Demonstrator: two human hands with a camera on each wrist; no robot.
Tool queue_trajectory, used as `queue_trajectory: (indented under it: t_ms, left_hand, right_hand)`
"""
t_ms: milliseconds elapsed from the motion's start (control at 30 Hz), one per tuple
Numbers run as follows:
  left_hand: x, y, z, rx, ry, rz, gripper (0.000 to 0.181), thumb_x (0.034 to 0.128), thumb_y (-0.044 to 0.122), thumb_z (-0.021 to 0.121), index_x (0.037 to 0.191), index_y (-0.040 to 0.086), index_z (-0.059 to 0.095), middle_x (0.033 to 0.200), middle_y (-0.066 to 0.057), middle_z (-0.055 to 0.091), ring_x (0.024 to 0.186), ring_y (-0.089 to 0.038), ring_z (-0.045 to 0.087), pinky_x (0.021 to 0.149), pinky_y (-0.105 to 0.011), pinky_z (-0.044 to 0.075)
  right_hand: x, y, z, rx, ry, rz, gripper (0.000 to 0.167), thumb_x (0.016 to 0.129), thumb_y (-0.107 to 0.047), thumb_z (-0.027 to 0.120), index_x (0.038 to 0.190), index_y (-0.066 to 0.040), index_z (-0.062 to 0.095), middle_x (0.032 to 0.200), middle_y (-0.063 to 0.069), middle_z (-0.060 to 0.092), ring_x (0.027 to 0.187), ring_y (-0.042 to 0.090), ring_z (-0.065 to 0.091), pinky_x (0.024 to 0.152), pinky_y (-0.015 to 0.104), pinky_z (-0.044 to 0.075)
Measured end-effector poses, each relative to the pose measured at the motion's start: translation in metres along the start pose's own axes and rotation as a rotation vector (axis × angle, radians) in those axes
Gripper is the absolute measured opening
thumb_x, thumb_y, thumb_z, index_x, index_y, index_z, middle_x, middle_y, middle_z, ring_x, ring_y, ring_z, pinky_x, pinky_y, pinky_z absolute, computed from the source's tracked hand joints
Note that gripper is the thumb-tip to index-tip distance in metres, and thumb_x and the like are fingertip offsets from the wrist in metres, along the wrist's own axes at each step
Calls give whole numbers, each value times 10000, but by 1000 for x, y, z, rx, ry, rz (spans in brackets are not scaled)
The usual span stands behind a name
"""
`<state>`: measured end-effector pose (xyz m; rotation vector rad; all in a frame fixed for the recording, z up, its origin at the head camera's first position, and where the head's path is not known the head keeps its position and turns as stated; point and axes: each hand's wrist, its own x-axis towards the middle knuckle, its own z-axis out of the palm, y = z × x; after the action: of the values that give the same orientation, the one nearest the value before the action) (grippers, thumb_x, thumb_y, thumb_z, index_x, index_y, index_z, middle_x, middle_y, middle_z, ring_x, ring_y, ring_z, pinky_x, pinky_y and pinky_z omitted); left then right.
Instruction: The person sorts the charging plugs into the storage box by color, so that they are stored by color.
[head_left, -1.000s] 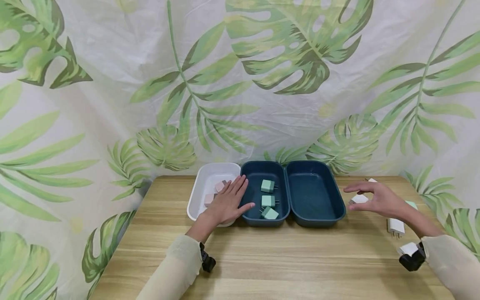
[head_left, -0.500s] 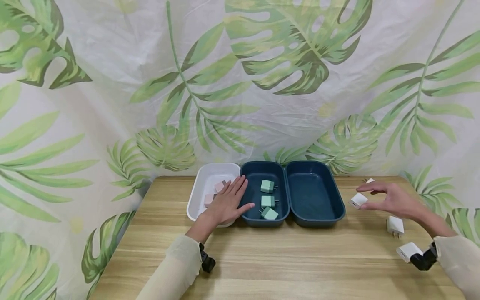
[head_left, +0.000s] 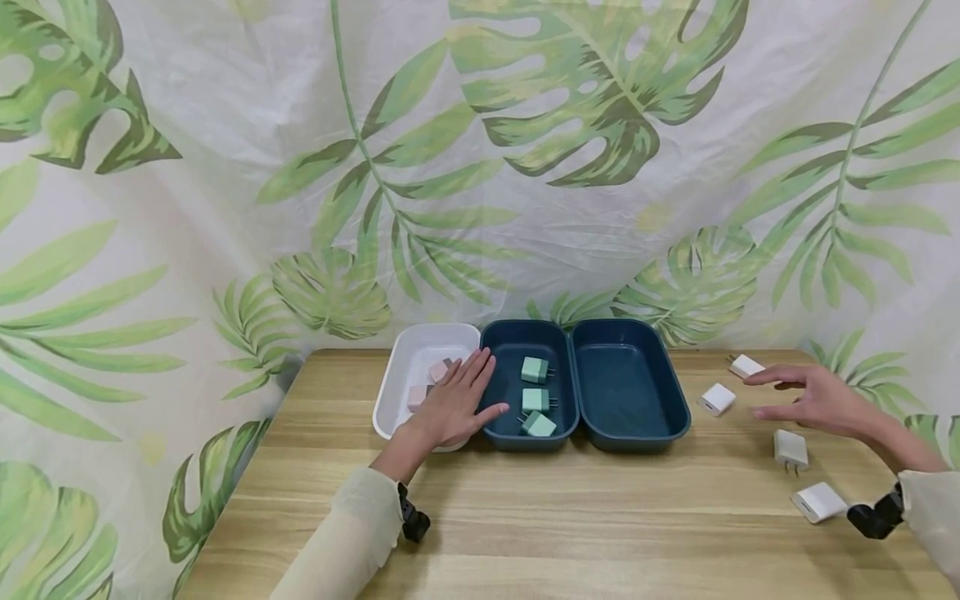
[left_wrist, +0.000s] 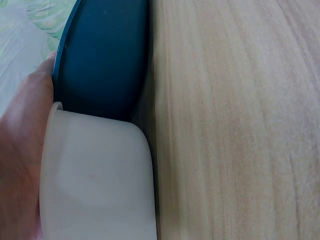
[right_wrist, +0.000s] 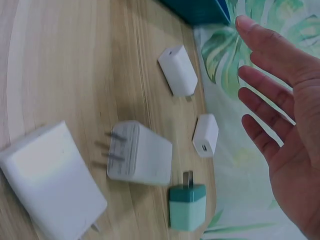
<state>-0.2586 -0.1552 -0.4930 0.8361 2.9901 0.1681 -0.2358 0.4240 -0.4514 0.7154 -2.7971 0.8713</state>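
Note:
My left hand (head_left: 450, 412) rests with straight, spread fingers across the white bin (head_left: 384, 400) and the near rim of the middle dark blue bin (head_left: 517, 340). Pink charger plugs (head_left: 417, 398) lie in the white bin, partly covered by that hand. Over the table's right side, my right hand (head_left: 825, 402) hovers with fingers extended and nothing in them. Around it lie white charger plugs: one by the bins (head_left: 717, 400), one farther back (head_left: 747, 367), one prongs-forward (head_left: 791, 450) and a larger one (head_left: 819, 502). A green charger plug (right_wrist: 187, 207) shows only in the right wrist view.
Green charger plugs (head_left: 536, 401) sit in the middle bin. Another dark blue bin (head_left: 630, 392), with nothing in it, stands against its right side. The wooden table (head_left: 570, 533) ends at a leaf-patterned cloth (head_left: 570, 242) behind the bins.
My right hand has moved right, away from the white charger plug by the bins, which stays on the table. The left hand and the bins have not moved.

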Motion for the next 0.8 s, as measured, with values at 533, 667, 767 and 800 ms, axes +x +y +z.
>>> queue_trajectory:
  t_ms: [533,667,767,800]
  left_hand:
    - [0,-1,0,5,25,18,919,1071,689,356,1704,63,127,1788,-118,51,1655,-258,29,1327,-502,100]
    - [0,-1,-1,-3,28,17,919,1070,687,363,1703,60,137,1788,-113,50,1655,-258,33,1328,-500,99]
    - [0,-1,-1,-7,22,14,923,1069,696,354,1705,67,126,1789,-103,38,1654,-249,21,1328,-498,99]
    - [0,-1,0,-9,20,12,923,1068,697,353,1706,71,121,1790,-99,32,1654,-246,16,1328,-498,98]
  right_hand:
    - [-21,28,-19,-18,-67,85,440,800,-178,941,1208,-107,793,1138,-251,712,1029,-153,563,804,62,461]
    - [-24,37,-21,-30,-81,91,468,795,-180,944,1219,-63,783,1153,-272,695,1050,-196,521,810,69,463]
    - [-28,41,-23,-34,-90,92,489,783,-167,948,1220,-32,775,1164,-291,677,1068,-234,471,803,76,463]
    - [-28,42,-24,-33,-91,90,492,779,-158,949,1219,-26,774,1167,-284,679,1070,-236,468,803,76,463]
